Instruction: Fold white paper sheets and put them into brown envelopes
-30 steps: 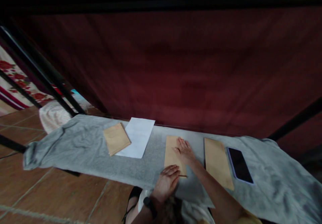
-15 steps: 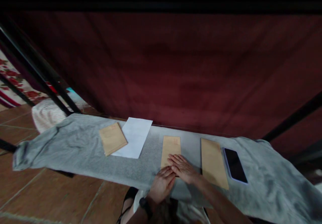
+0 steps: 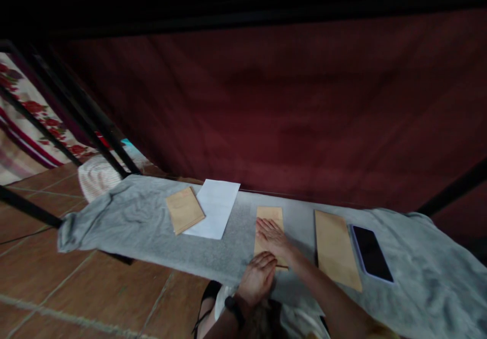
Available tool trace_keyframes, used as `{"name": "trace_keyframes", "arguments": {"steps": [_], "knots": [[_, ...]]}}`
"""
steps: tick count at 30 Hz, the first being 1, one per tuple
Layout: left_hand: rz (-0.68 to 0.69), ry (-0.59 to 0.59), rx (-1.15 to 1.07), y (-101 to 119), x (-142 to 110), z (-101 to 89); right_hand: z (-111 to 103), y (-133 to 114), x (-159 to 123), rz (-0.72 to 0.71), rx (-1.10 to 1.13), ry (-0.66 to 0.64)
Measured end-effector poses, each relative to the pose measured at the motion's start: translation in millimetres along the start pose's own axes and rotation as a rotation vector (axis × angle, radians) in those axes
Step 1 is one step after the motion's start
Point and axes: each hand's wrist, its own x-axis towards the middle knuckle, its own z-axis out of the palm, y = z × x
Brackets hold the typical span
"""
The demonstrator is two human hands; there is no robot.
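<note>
A narrow brown paper piece, perhaps an envelope [image 3: 276,215], lies flat on a grey cloth [image 3: 140,222] in front of me. Its lower edge looks thick or folded. My right hand [image 3: 272,236] lies flat across its middle, fingers stretched out. Nearer to me, my left hand [image 3: 258,277] rests at its lower left edge, palm down with the fingers straight and side by side. A dark band circles my left wrist. Whatever lies beneath both palms is hidden.
A larger brown paper piece [image 3: 337,250] and a phone [image 3: 372,253] lie to the right. On the left, smaller brown paper pieces [image 3: 185,210] overlap a white sheet [image 3: 219,208]. A dark red curtain [image 3: 274,115] hangs behind; black metal bars [image 3: 452,187] flank the cloth.
My right hand has slid away from me, up the brown paper, and parted from the left hand. The left stays near the lower edge. The whole view has shifted slightly.
</note>
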Motion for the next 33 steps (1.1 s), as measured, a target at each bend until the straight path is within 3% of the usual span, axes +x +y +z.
{"name": "trace_keyframes", "arguments": {"steps": [4, 8, 13, 21, 25, 30, 33], "knots": [[-0.029, -0.003, -0.017, 1, 0, 1.0, 2, -6, -36, -0.078, 0.071, -0.007], [-0.047, 0.012, -0.038, 2, 0, -0.7, -2, -10, -72, -0.063, 0.199, 0.015], [-0.042, -0.018, -0.073, 5, 4, -7.3, 3, -11, -108, 0.014, 0.333, 0.174], [-0.075, -0.024, -0.022, 2, 4, -3.8, 25, -31, -137, 0.147, 0.072, 0.418], [-0.134, 0.025, 0.028, 0, 2, -0.8, 30, -50, -153, 0.059, -0.003, 0.386], [-0.178, 0.064, 0.06, -2, -3, 3.9, 32, -64, -157, 0.14, -0.024, 0.337], [-0.281, 0.165, 0.066, -2, -6, 7.5, 33, -66, -153, 0.164, -0.044, 0.334]]}}
